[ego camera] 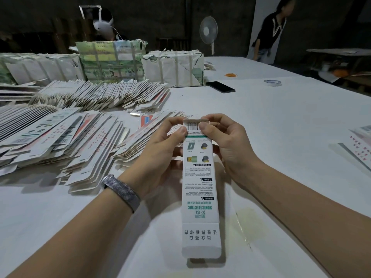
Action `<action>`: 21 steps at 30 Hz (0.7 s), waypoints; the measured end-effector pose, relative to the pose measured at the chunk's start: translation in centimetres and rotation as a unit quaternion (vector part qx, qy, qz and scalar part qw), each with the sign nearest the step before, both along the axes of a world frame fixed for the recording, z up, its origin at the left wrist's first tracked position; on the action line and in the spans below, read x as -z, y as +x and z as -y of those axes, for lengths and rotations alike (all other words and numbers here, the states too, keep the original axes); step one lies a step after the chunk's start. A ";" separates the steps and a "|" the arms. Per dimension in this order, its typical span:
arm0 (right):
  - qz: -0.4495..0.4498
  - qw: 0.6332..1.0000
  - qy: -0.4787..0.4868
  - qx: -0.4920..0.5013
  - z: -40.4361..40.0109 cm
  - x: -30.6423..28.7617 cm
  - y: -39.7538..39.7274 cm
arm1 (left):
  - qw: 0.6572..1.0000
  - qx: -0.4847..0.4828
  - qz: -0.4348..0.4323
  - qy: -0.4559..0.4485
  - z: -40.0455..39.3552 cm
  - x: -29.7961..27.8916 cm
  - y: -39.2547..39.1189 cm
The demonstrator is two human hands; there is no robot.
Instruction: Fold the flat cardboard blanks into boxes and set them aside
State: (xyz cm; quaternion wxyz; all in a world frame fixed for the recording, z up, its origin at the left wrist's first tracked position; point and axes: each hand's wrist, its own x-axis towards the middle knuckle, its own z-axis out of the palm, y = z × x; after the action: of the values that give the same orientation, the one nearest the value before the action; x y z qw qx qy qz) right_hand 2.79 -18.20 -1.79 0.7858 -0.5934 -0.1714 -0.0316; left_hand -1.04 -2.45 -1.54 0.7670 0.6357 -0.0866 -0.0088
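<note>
Long white box [197,177] held above white table [281,127], near end flap open; far end pinched by left hand [160,149] and right hand [226,145], thumbs pressed beside barcode; far flap may be creased or mis-tucked if pushed crooked; "SONIC ELECTRIC", "X-SL" read upside down; flat blanks [60,141] fanned at left; wrapped bundles [112,61] stacked beyond.

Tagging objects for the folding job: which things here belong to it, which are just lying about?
Job: box, left hand, right hand, flat blanks.
Lying about: phone, tape roll, fan, wrapped bundles.
</note>
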 end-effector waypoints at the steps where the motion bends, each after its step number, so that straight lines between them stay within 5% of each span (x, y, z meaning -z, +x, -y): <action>1: -0.001 1.000 -0.003 0.003 0.0 0.0 0.0 | 1.000 0.002 -0.001 0.001 0.0 0.0 0.0; 21: -0.020 0.998 -0.042 0.029 -0.1 -0.4 -0.3 | 0.998 0.001 0.043 0.043 0.7 -0.1 -0.3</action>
State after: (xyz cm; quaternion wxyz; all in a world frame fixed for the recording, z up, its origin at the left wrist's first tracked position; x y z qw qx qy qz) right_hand 2.48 -18.08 -1.37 0.7622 -0.6312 -0.1393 -0.0350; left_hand -1.34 -3.12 -1.45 0.7344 0.6680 -0.1192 0.0140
